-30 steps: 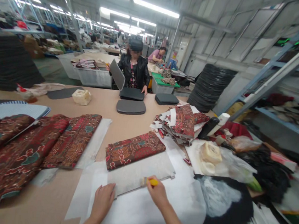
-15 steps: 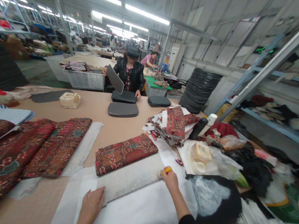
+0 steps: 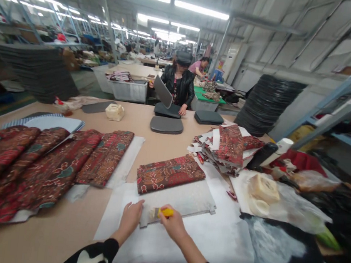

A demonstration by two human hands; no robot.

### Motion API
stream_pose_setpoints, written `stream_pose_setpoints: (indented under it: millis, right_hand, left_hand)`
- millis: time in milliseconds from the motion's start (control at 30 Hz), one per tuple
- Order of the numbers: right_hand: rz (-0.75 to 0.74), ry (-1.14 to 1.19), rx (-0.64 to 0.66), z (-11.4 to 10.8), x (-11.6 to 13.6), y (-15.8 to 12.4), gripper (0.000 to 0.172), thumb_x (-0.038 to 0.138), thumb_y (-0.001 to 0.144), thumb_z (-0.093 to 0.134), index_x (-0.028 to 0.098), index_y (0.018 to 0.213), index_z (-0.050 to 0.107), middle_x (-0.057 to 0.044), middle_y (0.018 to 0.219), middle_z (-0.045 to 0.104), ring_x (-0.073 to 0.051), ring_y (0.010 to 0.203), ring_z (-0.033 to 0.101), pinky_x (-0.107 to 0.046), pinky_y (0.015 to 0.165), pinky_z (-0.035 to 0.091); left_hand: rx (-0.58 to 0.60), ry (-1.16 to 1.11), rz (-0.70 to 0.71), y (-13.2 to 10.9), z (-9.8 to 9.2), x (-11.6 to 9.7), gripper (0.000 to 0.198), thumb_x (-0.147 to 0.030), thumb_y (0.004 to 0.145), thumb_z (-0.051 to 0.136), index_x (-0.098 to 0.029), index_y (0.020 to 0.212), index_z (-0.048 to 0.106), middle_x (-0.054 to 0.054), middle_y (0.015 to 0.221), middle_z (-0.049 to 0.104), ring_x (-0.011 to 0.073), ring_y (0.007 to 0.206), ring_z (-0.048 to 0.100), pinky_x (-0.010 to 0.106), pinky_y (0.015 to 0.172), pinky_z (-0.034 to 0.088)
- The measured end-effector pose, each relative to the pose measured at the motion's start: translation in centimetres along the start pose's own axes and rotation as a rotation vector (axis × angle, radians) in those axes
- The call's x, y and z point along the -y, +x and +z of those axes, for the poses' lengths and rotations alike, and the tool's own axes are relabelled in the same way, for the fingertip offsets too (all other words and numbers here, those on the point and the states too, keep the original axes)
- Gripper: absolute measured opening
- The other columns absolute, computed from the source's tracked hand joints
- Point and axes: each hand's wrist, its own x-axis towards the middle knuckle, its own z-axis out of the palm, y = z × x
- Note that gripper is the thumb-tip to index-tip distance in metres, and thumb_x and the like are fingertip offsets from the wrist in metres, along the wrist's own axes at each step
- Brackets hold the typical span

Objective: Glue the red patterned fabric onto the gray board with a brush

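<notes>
My right hand (image 3: pixel 171 225) is closed on a brush (image 3: pixel 168 212) with a yellow handle, its bristles against the left part of a long grey panel (image 3: pixel 184 199). My left hand (image 3: pixel 131 218) rests at the panel's left end with its fingers apart, nothing held in it. A folded red-brown patterned fabric piece (image 3: pixel 171 174) lies along the panel's far edge. White paper (image 3: pixel 221 236) is spread under the panel.
More patterned fabric (image 3: pixel 78 163) lies at left, a scrap pile (image 3: pixel 230 147) at back right. Beyond are a cream block (image 3: pixel 115 111), dark pads (image 3: pixel 166 124) and a person (image 3: pixel 183 86) holding a grey pad. A white-smeared black sheet (image 3: pixel 282 251) is at right.
My right hand has moved the brush from the panel's right end to its left part, near my left hand. The view has turned left, so things appear farther right.
</notes>
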Motion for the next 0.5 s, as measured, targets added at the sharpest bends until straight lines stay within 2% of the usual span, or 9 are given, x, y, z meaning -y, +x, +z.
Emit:
stream_pose_setpoints:
  millis: [33,100,267,433,500]
  right_hand:
    - [-0.054,-0.024,0.042,1.1,0.6,-0.1,0.014,0.027,0.078,0.05,0.023,0.087,0.06,0.002,0.072,0.066,-0.013,0.068,0.06,-0.02,0.064,0.041]
    - [-0.112,-0.131,0.104,1.8,1.2,-0.2,0.014,0.023,0.077,0.05,0.022,0.086,0.06,0.001,0.077,0.067,-0.013,0.073,0.061,-0.02,0.066,0.04]
    - [0.016,-0.501,0.095,0.3,2.2,-0.9,0.014,0.02,0.078,0.046,0.019,0.078,0.06,-0.004,0.067,0.066,-0.016,0.065,0.06,-0.023,0.059,0.036]
    - [-0.127,-0.264,0.139,2.5,3.8,-1.2,0.014,0.024,0.081,0.047,0.023,0.088,0.059,-0.001,0.079,0.067,-0.014,0.074,0.06,-0.021,0.066,0.037]
    - [-0.14,-0.268,0.169,3.3,3.9,-1.3,0.014,0.024,0.08,0.048,0.023,0.087,0.06,-0.001,0.079,0.068,-0.014,0.076,0.06,-0.021,0.067,0.037]
  left_hand:
    - [0.018,-0.025,-0.009,0.0,-0.2,-0.1,0.042,-0.024,0.088,0.022,-0.017,0.119,0.049,0.008,0.104,0.069,0.0165,0.098,0.061,0.041,0.102,0.029]
    - [0.048,-0.069,-0.022,0.0,-0.4,-0.1,0.042,-0.024,0.088,0.022,-0.017,0.12,0.048,0.007,0.1,0.07,0.0162,0.096,0.061,0.04,0.102,0.029]
    - [0.074,-0.136,-0.022,-0.2,-0.8,0.1,0.041,-0.023,0.087,0.023,-0.018,0.121,0.047,0.005,0.098,0.07,0.0149,0.099,0.06,0.039,0.104,0.027]
    - [0.093,-0.2,-0.035,0.0,-0.9,0.5,0.042,-0.021,0.087,0.022,-0.017,0.122,0.044,0.005,0.101,0.069,0.0136,0.1,0.06,0.038,0.103,0.029]
    - [0.097,-0.215,-0.034,0.0,-0.8,0.7,0.042,-0.022,0.088,0.021,-0.017,0.122,0.045,0.005,0.1,0.069,0.0138,0.099,0.06,0.038,0.102,0.029]
